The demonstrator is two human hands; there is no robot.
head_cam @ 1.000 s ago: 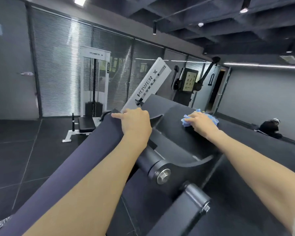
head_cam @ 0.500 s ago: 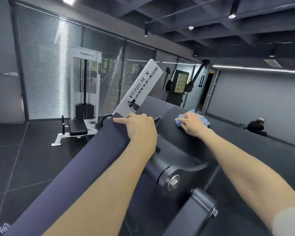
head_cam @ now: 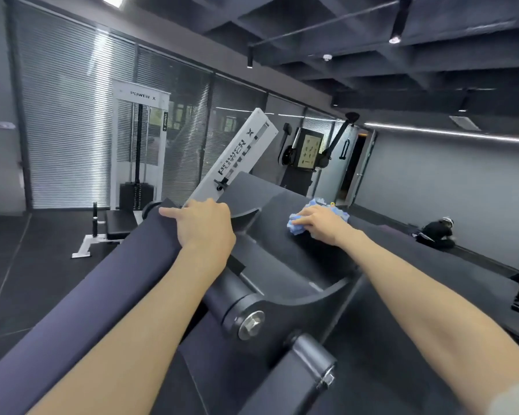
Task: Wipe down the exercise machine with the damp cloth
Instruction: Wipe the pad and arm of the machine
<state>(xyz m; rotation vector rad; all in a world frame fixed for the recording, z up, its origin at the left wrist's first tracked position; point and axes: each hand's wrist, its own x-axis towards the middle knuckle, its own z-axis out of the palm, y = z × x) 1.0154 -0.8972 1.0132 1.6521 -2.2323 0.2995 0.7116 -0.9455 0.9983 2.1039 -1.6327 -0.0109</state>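
Note:
A dark grey exercise machine (head_cam: 276, 265) fills the foreground, with a padded purple-grey bar (head_cam: 108, 283) running from the lower left up to the middle. My left hand (head_cam: 206, 227) grips the top end of that padded bar, index finger stretched out along it. My right hand (head_cam: 321, 224) presses a crumpled blue cloth (head_cam: 297, 226) flat onto the machine's dark metal plate; blue folds stick out on both sides of the hand. A large bolt (head_cam: 251, 324) marks the pivot below the plate.
A white POWER X weight-stack machine (head_cam: 140, 151) with a black seat stands at the back left, in front of blinds. A slanted white POWER X panel (head_cam: 240, 157) rises behind my left hand. A wall trainer (head_cam: 307, 151) is farther back. A person in black (head_cam: 436, 233) sits on the floor, right.
My right hand has slid the blue cloth a little to the left across the plate. My left hand keeps its grip on the padded bar. The view has shifted slightly.

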